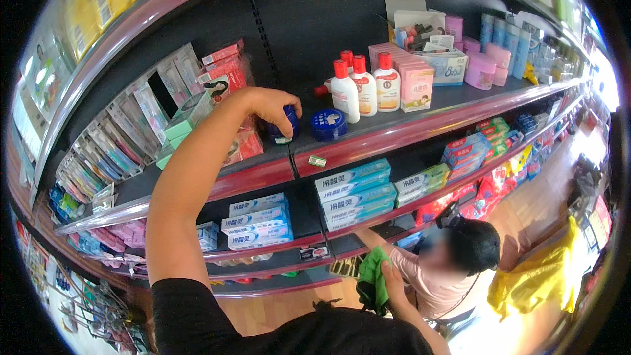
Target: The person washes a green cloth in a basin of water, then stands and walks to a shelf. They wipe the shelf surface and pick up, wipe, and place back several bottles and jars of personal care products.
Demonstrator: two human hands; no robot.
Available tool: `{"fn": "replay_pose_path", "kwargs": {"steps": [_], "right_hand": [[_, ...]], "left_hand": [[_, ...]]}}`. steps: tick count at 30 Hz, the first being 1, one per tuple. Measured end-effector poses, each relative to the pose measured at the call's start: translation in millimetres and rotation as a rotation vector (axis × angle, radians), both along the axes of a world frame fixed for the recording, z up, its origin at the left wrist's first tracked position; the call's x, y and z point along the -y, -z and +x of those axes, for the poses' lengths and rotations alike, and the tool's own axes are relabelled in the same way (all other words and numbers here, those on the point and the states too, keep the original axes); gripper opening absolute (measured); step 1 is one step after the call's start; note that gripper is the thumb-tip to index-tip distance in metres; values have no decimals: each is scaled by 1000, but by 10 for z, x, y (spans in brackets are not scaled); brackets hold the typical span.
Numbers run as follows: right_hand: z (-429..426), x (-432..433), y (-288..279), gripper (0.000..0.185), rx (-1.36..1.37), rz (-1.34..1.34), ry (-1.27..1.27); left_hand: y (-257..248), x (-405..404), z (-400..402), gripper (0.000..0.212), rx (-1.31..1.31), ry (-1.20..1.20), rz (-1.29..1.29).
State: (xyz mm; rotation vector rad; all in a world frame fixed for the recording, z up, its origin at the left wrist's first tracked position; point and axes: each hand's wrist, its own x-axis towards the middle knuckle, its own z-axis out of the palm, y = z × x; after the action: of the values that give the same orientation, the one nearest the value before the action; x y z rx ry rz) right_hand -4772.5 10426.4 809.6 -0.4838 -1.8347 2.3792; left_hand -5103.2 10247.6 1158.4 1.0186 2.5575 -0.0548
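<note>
My left hand (273, 108) grips a round dark blue jar (285, 125) from above, on the upper shelf near its front edge. A second blue jar with a printed lid (329, 124) stands just right of it. Beside that jar are several white lotion bottles with red caps (364, 86) and a row of pink boxes (416, 88). Red boxes (246, 145) lie partly behind my left forearm. My right hand (393, 278), low in front of my body, holds a green cloth (375, 273) with a dark part hanging below it.
Light green boxes (185, 121) and hanging packs of brushes (106, 143) stand at left. Toothpaste boxes (355, 197) fill parts of the shelf below. A person in a black cap (475, 246) is low at the right, one arm reaching to a lower shelf. The red shelf edge (374, 138) juts out.
</note>
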Motion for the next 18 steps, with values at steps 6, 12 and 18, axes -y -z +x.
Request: {"fn": "replay_pose_path", "kwargs": {"steps": [6, 12, 18], "right_hand": [[-72, 52, 0, 43, -10, -11, -22], [-146, 68, -25, 45, -7, -150, -77], [-193, 89, -70, 50, -35, -183, -138]], "left_hand": [[-77, 0, 113, 82, -173, 131, 107], [89, -435, 352, 71, -195, 84, 153], [250, -404, 370, 72, -308, 136, 156]]}}
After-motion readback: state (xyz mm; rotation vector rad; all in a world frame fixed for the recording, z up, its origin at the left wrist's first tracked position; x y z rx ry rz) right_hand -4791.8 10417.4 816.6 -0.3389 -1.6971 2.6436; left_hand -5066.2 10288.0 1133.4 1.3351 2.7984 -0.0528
